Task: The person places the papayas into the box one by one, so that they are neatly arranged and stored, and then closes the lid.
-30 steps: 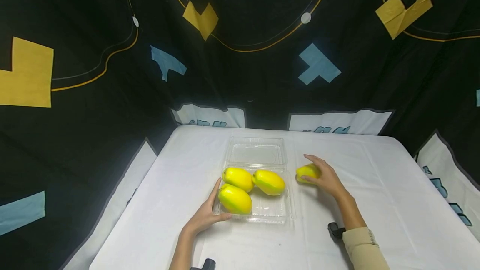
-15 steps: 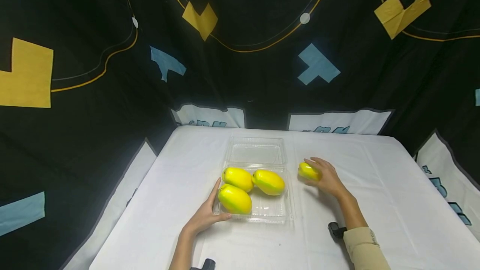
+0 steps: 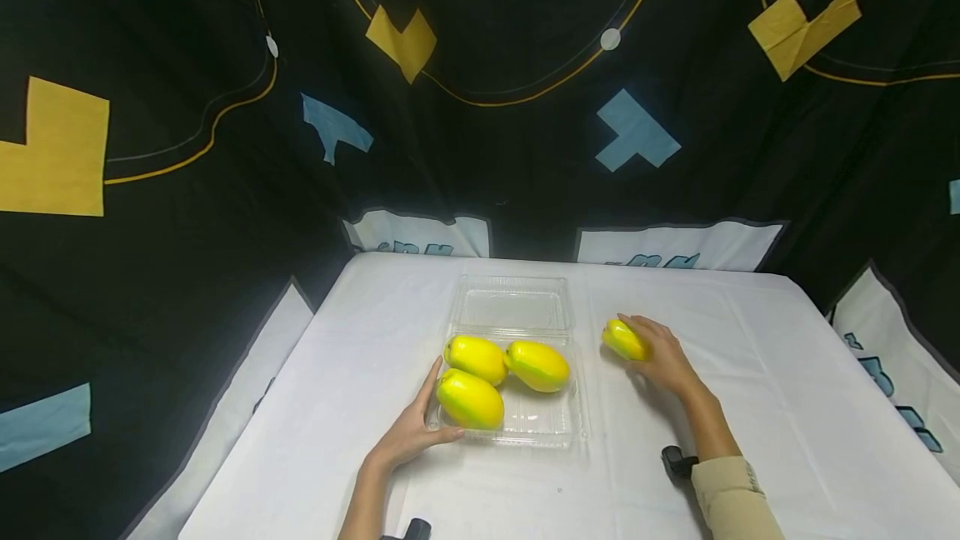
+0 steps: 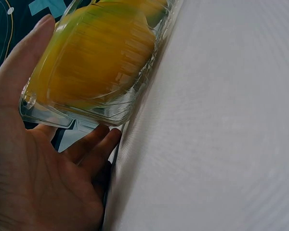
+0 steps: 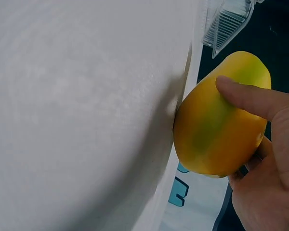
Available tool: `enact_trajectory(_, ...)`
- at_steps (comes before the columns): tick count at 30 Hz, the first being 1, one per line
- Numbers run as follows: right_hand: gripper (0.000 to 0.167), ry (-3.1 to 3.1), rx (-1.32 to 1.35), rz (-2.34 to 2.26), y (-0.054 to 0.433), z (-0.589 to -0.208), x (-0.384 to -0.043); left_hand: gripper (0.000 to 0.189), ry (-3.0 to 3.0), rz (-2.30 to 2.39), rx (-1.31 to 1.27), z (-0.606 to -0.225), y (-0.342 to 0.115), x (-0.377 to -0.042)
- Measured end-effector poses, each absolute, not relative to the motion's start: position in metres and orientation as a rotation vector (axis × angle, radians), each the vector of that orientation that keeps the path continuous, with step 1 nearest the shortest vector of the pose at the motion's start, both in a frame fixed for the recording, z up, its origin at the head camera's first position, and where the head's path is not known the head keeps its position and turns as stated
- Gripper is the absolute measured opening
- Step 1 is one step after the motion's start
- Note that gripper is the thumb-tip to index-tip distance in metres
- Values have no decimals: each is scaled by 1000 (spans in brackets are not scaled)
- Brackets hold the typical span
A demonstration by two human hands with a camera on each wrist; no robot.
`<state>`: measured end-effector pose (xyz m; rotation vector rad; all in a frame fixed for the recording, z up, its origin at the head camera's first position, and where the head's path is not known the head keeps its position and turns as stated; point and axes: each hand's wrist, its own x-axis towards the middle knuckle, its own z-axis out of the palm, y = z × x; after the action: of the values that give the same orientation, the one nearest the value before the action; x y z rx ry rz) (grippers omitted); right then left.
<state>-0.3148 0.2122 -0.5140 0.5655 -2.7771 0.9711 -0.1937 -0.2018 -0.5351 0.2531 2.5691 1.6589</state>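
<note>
My right hand (image 3: 663, 361) grips a yellow mango (image 3: 626, 340) with a green streak, to the right of the container. In the right wrist view the thumb (image 5: 243, 96) lies across this mango (image 5: 221, 139), fingers behind it; whether it touches the table I cannot tell. An open clear plastic clamshell container (image 3: 536, 419) holds one mango (image 3: 470, 398) at front left, another (image 3: 476, 358) behind it and a third (image 3: 537, 365) at right. My left hand (image 3: 408, 433) rests spread at the container's front left corner, thumb along the front, fingers along the left side.
The container's raised lid (image 3: 512, 307) lies back, away from me. A white cloth covers the table (image 3: 690, 473). Behind it hangs a dark curtain (image 3: 517, 165) with yellow and blue patches. A black wrist camera (image 3: 677, 462) sits on the right wrist.
My right hand has closed round the mango and shifted it slightly right, turning it a little. The left hand and container have stayed in place.
</note>
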Motion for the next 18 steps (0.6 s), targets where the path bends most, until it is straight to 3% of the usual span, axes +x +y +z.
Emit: enact_trajectory(18, 81, -2777, 455, 1061, 208, -506, -291, 110, 2545, 1676, 273, -536, -204, -195)
